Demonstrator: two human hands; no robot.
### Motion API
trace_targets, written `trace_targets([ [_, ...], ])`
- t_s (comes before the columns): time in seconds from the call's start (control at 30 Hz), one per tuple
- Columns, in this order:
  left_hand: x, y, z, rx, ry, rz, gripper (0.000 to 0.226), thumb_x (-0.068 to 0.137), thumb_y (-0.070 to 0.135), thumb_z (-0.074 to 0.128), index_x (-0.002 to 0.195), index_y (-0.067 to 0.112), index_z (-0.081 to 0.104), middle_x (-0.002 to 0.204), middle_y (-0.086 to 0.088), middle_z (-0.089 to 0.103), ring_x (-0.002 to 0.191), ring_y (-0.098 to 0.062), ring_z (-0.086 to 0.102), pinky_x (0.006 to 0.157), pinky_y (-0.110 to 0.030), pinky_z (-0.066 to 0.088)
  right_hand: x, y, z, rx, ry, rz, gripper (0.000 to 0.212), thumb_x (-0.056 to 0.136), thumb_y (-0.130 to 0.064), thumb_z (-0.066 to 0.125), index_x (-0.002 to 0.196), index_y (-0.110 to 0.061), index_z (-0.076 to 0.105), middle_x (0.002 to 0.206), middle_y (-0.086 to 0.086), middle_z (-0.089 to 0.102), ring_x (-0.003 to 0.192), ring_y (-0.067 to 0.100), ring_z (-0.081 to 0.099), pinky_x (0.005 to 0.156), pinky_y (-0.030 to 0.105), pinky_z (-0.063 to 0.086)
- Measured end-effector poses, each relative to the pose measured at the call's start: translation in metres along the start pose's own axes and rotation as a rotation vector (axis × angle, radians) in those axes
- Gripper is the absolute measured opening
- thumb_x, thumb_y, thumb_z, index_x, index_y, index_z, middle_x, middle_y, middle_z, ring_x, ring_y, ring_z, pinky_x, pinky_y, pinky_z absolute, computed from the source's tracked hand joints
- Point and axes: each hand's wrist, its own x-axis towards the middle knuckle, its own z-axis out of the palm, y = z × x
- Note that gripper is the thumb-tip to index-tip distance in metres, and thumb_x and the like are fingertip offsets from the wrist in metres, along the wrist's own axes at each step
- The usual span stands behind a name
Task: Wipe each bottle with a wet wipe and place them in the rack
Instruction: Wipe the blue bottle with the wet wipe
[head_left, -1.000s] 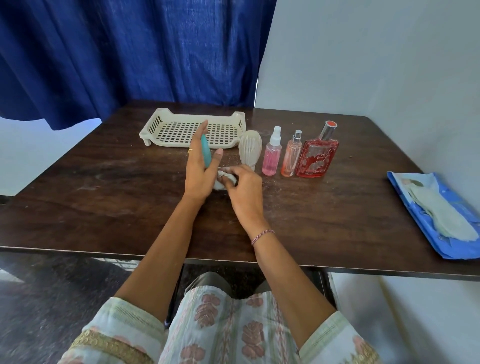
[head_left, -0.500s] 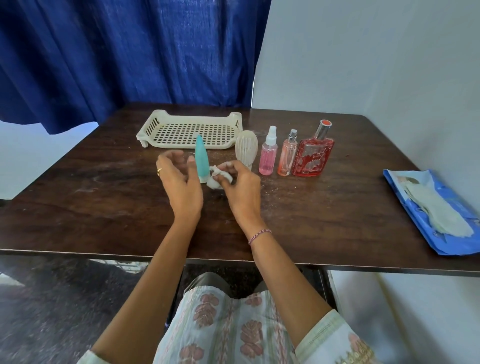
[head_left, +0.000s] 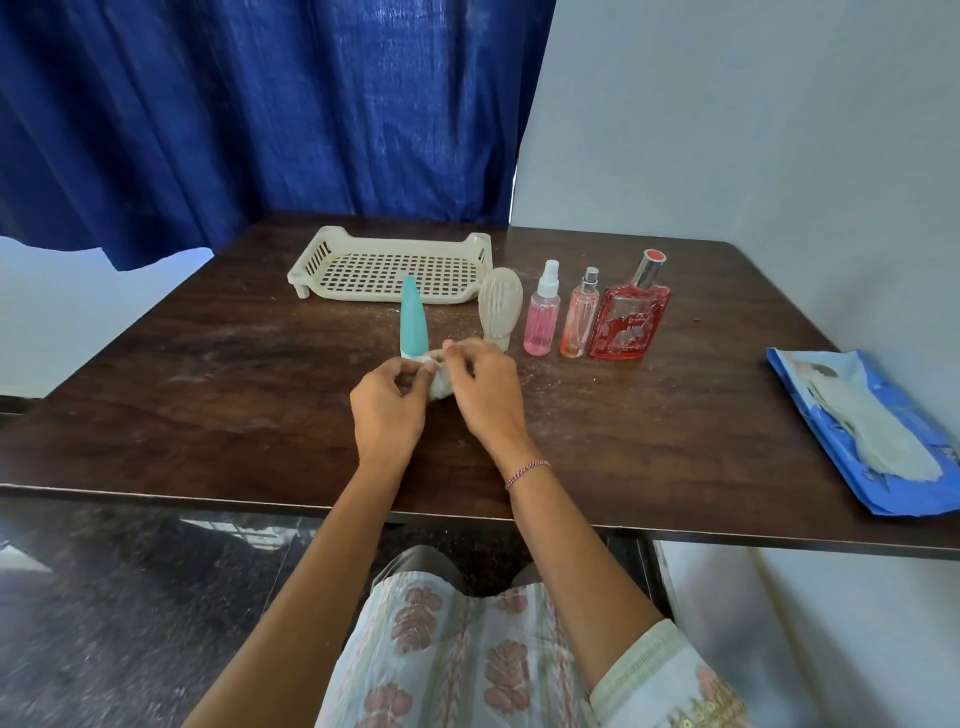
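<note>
- Left hand (head_left: 387, 410) low over the dark wooden worktop (head_left: 208, 405), near its middle; grip closed on the wet wipe (head_left: 440, 383), thumb and curled fingers pinching its left side.
- Right hand (head_left: 485, 395) just beside the left, knuckles up; grip likewise pinched on the same wipe, from the right side.
- Wet wipe crumpled into a small whitish wad between the 2 hands, mostly hidden by fingers.
- Teal bottle (head_left: 413, 325) upright on the worktop just beyond the hands, tapered to a point at the top, free of both hands; base just beside the wad, contact impossible to tell.
- Rack (head_left: 311, 265) cream and perforated, flat on the worktop behind the teal bottle, toward the far edge.
- To the right of the teal bottle, a row of 4 more bottles, all upright on the worktop in front of and beside the rack: ribbed whitish bottle (head_left: 500, 306), pink spray bottle (head_left: 543, 317), slender peach spray bottle (head_left: 579, 322), flat red perfume bottle (head_left: 628, 322) with silver neck and red cap; the last 3 close side by side.
- Blue wipe pack (head_left: 831, 447) at the right edge of the worktop, well apart from the bottles, a pale wipe lying out across it.
- Thin bracelet (head_left: 527, 473) on the right wrist.
- Blue curtain (head_left: 260, 104) behind the worktop, pale wall (head_left: 727, 130) to its right.
</note>
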Motion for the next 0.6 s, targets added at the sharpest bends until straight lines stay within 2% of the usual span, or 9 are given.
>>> trace_targets([
  [0.07, -0.002, 0.002, -0.002, 0.063, 0.005, 0.024, 0.011, 0.087, 0.027, 0.067, 0.086, 0.015, 0.066, 0.074, 0.007, 0.062, 0.064, -0.002, 0.056, 0.061, -0.012, 0.043, 0.0, 0.001, 0.0, -0.028, 0.003, 0.016, 0.033, 0.098, -0.027, 0.044, 0.094, -0.01, 0.072, 0.097, 0.002, 0.066, 0.094, 0.013, 0.055, 0.078, 0.021, 0.038],
  [0.17, -0.001, 0.004, -0.005, 0.061, 0.053, 0.036, 0.016, 0.084, 0.031, 0.069, 0.083, 0.017, 0.062, 0.071, 0.007, 0.06, 0.064, -0.004, 0.054, 0.06, -0.014, 0.041, 0.003, 0.006, 0.001, -0.053, 0.043, 0.012, 0.035, 0.097, -0.033, 0.045, 0.094, -0.013, 0.074, 0.092, 0.0, 0.064, 0.09, 0.011, 0.053, 0.078, 0.018, 0.036],
  [0.33, 0.011, 0.003, -0.017, 0.001, 0.156, 0.016, 0.011, 0.089, 0.026, 0.062, 0.091, 0.015, 0.058, 0.084, -0.001, 0.061, 0.071, -0.006, 0.052, 0.06, -0.014, 0.037, 0.011, 0.007, 0.002, -0.051, 0.14, -0.001, 0.021, 0.084, -0.034, 0.066, 0.081, -0.015, 0.075, 0.085, -0.004, 0.06, 0.08, 0.006, 0.052, 0.072, 0.019, 0.04],
  [0.4, 0.024, 0.001, -0.023, -0.017, 0.167, 0.01, 0.009, 0.091, 0.021, 0.059, 0.098, 0.015, 0.059, 0.097, -0.003, 0.062, 0.08, -0.007, 0.054, 0.067, -0.015, 0.04, 0.014, 0.003, 0.003, -0.029, 0.184, -0.005, 0.014, 0.076, -0.029, 0.076, 0.077, -0.016, 0.073, 0.084, -0.005, 0.059, 0.077, 0.006, 0.056, 0.07, 0.02, 0.047],
  [0.47, 0.039, -0.001, -0.026, -0.04, 0.141, 0.004, 0.014, 0.093, 0.015, 0.054, 0.106, 0.017, 0.06, 0.109, -0.002, 0.062, 0.093, -0.009, 0.058, 0.081, -0.023, 0.046, 0.016, -0.005, 0.004, -0.001, 0.229, -0.032, 0.015, 0.07, -0.024, 0.081, 0.076, -0.018, 0.068, 0.083, -0.006, 0.06, 0.073, 0.005, 0.058, 0.068, 0.018, 0.05],
  [0.53, 0.053, -0.001, -0.025, -0.083, 0.06, 0.001, 0.026, 0.096, 0.011, 0.05, 0.12, 0.016, 0.058, 0.12, 0.0, 0.062, 0.108, -0.01, 0.058, 0.093, -0.026, 0.047, 0.022, -0.015, 0.005, 0.033, 0.235, -0.047, 0.025, 0.069, -0.023, 0.082, 0.087, -0.015, 0.067, 0.087, -0.003, 0.064, 0.073, 0.003, 0.059, 0.067, 0.013, 0.05],
  [0.6, 0.061, 0.001, -0.022, -0.114, -0.05, -0.012, 0.035, 0.097, 0.009, 0.048, 0.132, 0.014, 0.051, 0.127, 0.002, 0.059, 0.117, -0.01, 0.054, 0.1, -0.025, 0.043, 0.029, -0.021, 0.009, -0.016, 0.187, -0.025, 0.041, 0.068, -0.031, 0.081, 0.101, -0.01, 0.065, 0.092, -0.001, 0.066, 0.077, 0.004, 0.06, 0.07, 0.014, 0.051],
])
